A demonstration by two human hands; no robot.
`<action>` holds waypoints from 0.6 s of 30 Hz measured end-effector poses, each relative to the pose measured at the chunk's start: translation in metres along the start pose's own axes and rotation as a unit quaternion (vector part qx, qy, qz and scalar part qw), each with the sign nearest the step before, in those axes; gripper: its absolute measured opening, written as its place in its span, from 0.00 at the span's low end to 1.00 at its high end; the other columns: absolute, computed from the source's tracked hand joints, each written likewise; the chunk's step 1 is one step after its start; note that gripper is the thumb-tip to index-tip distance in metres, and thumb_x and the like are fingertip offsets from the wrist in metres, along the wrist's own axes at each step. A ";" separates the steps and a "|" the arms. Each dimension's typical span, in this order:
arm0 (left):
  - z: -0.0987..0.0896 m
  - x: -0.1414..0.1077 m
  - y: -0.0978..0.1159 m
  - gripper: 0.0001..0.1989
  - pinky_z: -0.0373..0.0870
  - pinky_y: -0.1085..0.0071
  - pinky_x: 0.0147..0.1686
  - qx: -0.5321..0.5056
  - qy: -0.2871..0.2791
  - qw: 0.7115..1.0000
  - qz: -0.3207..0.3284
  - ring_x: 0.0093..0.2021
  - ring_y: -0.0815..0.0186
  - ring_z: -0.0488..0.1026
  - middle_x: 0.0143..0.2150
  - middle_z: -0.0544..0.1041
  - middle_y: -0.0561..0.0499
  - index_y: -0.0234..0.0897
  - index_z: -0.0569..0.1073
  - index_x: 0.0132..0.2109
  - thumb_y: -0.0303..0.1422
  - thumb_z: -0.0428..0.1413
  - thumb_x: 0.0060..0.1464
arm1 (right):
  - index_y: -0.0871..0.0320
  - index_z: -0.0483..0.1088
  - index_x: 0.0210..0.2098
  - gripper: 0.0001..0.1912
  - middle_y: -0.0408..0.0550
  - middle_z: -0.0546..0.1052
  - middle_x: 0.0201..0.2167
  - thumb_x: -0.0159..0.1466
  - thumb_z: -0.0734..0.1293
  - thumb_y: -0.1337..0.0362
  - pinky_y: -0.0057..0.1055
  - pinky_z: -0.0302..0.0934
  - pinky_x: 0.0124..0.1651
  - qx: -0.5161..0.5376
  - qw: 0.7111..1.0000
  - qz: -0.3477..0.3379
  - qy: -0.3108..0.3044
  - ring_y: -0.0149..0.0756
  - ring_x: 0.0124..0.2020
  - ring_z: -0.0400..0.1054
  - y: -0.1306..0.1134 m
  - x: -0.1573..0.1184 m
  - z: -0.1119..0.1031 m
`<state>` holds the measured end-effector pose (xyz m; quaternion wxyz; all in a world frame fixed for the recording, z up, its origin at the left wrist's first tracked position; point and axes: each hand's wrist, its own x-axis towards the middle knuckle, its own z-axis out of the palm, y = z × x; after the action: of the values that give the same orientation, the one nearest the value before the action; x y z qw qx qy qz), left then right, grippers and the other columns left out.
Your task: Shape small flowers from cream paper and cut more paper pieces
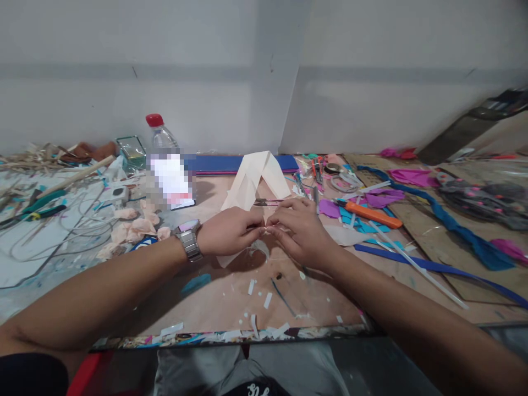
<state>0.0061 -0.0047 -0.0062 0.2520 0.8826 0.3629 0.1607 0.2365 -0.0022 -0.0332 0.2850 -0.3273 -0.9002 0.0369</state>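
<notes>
My left hand, with a metal watch on its wrist, and my right hand meet at the middle of the table. Thumbs and fingertips of both are pinched together on a small pale piece, mostly hidden between them. Just beyond my hands a folded cream paper strip stands up like an arch. Thin scissors or tweezers lie by its foot. A pale translucent strip lies beside my right hand.
Peach crumpled pieces, a lit phone and a bottle with a red cap are at the left. An orange cutter, blue strips and a brown board lie at the right. Paper scraps dot the front.
</notes>
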 end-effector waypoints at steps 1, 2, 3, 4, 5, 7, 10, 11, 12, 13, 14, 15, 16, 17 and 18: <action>0.000 0.000 0.000 0.15 0.63 0.68 0.38 0.009 0.003 1.000 0.000 0.36 0.63 0.75 0.40 0.82 0.47 0.37 0.78 0.47 0.38 0.49 0.70 | 0.54 0.74 0.42 0.04 0.49 0.83 0.40 0.71 0.66 0.65 0.50 0.48 0.58 -0.001 1.000 0.001 -0.002 0.50 0.54 0.67 0.001 0.000 0.000; 0.000 0.000 0.000 0.15 0.63 0.68 0.38 0.009 0.002 1.000 -0.001 0.36 0.63 0.75 0.40 0.82 0.47 0.37 0.77 0.47 0.38 0.49 0.70 | 0.54 0.74 0.42 0.04 0.48 0.83 0.40 0.71 0.66 0.65 0.50 0.48 0.58 -0.001 1.000 -0.001 -0.002 0.50 0.54 0.67 0.002 0.000 0.000; 0.000 0.000 0.000 0.14 0.63 0.68 0.37 0.001 -0.001 1.000 -0.002 0.36 0.63 0.75 0.39 0.82 0.47 0.36 0.77 0.45 0.38 0.49 0.70 | 0.54 0.74 0.42 0.04 0.48 0.83 0.40 0.71 0.66 0.65 0.49 0.48 0.58 0.001 1.000 -0.002 -0.001 0.50 0.54 0.67 0.002 0.000 0.000; -0.001 0.000 0.000 0.14 0.62 0.68 0.37 -0.012 -0.006 1.000 -0.004 0.35 0.64 0.74 0.37 0.82 0.48 0.36 0.77 0.44 0.37 0.49 0.70 | 0.54 0.74 0.42 0.04 0.48 0.83 0.40 0.71 0.66 0.65 0.49 0.48 0.58 0.003 1.000 -0.004 0.001 0.49 0.54 0.67 0.003 0.001 0.000; -0.002 0.000 0.000 0.14 0.62 0.69 0.36 -0.028 -0.012 1.000 -0.006 0.34 0.64 0.74 0.36 0.81 0.49 0.36 0.76 0.42 0.37 0.49 0.70 | 0.54 0.74 0.42 0.04 0.48 0.83 0.40 0.71 0.66 0.65 0.49 0.48 0.58 0.006 1.000 -0.007 0.004 0.49 0.53 0.67 0.003 0.001 0.000; -0.003 0.000 0.000 0.15 0.62 0.69 0.35 -0.052 -0.017 0.998 -0.011 0.32 0.66 0.73 0.33 0.80 0.50 0.36 0.74 0.38 0.37 0.48 0.71 | 0.54 0.74 0.41 0.04 0.47 0.83 0.38 0.72 0.67 0.64 0.48 0.49 0.58 0.011 1.000 -0.014 0.009 0.48 0.52 0.68 0.003 0.002 0.000; -0.004 0.000 0.000 0.15 0.62 0.70 0.35 -0.069 -0.004 0.998 -0.015 0.30 0.67 0.73 0.30 0.79 0.52 0.37 0.72 0.36 0.37 0.48 0.71 | 0.54 0.74 0.39 0.05 0.47 0.83 0.37 0.72 0.67 0.63 0.47 0.49 0.57 0.011 1.000 -0.021 0.017 0.47 0.50 0.68 0.004 0.002 -0.001; -0.004 0.000 -0.001 0.15 0.62 0.70 0.35 -0.074 0.001 0.997 -0.017 0.30 0.67 0.73 0.30 0.79 0.53 0.37 0.72 0.36 0.37 0.49 0.71 | 0.54 0.75 0.39 0.05 0.46 0.83 0.37 0.72 0.67 0.63 0.47 0.49 0.57 0.009 1.000 -0.021 0.020 0.47 0.50 0.68 0.004 0.002 -0.001; -0.003 0.000 -0.001 0.14 0.62 0.70 0.35 -0.078 0.004 0.997 -0.019 0.30 0.67 0.73 0.30 0.79 0.53 0.37 0.72 0.37 0.37 0.49 0.71 | 0.54 0.75 0.39 0.05 0.46 0.83 0.37 0.72 0.67 0.63 0.47 0.49 0.56 0.007 0.999 -0.020 0.024 0.47 0.50 0.68 0.004 0.002 -0.001; -0.003 0.000 -0.001 0.13 0.62 0.70 0.35 -0.079 0.004 0.997 -0.020 0.30 0.67 0.74 0.30 0.79 0.53 0.37 0.72 0.37 0.37 0.50 0.70 | 0.54 0.75 0.39 0.05 0.46 0.83 0.37 0.72 0.67 0.63 0.47 0.48 0.56 0.007 0.999 -0.018 0.027 0.47 0.50 0.69 0.004 0.002 -0.001; -0.003 0.000 -0.001 0.13 0.62 0.70 0.35 -0.073 0.004 0.997 -0.019 0.30 0.67 0.74 0.30 0.80 0.53 0.37 0.72 0.38 0.37 0.50 0.70 | 0.54 0.76 0.39 0.05 0.46 0.83 0.37 0.72 0.68 0.62 0.47 0.48 0.57 0.007 0.999 -0.016 0.029 0.47 0.50 0.69 0.004 0.002 -0.001; -0.002 0.000 -0.002 0.13 0.62 0.69 0.34 -0.062 0.004 0.998 -0.016 0.30 0.67 0.74 0.30 0.80 0.52 0.37 0.72 0.39 0.37 0.50 0.70 | 0.54 0.76 0.39 0.05 0.46 0.83 0.37 0.71 0.68 0.62 0.47 0.48 0.57 0.008 0.999 -0.015 0.031 0.47 0.50 0.69 0.004 0.002 -0.001; -0.002 0.000 -0.002 0.13 0.62 0.69 0.34 -0.047 0.006 0.999 -0.010 0.30 0.66 0.73 0.30 0.79 0.52 0.37 0.73 0.39 0.37 0.49 0.70 | 0.53 0.76 0.39 0.05 0.45 0.83 0.37 0.71 0.68 0.62 0.47 0.48 0.57 0.009 0.999 -0.012 0.030 0.47 0.50 0.69 0.003 0.002 -0.001; -0.001 0.000 -0.002 0.13 0.61 0.69 0.34 -0.030 0.009 1.000 -0.002 0.30 0.66 0.73 0.31 0.79 0.51 0.37 0.73 0.40 0.37 0.49 0.71 | 0.53 0.76 0.39 0.05 0.45 0.83 0.37 0.71 0.68 0.63 0.47 0.48 0.57 0.012 0.999 -0.010 0.028 0.47 0.50 0.69 0.003 0.002 -0.001; -0.001 0.000 -0.002 0.13 0.61 0.69 0.34 -0.014 0.012 1.000 0.007 0.31 0.65 0.73 0.32 0.79 0.51 0.37 0.73 0.41 0.37 0.48 0.71 | 0.53 0.76 0.39 0.05 0.46 0.83 0.37 0.71 0.68 0.63 0.47 0.48 0.57 0.015 1.000 -0.006 0.023 0.47 0.50 0.68 0.003 0.002 -0.001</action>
<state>0.0047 -0.0027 -0.0065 0.2585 0.8798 0.3570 0.1778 0.2374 0.0010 -0.0324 0.3109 -0.3181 -0.8947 0.0405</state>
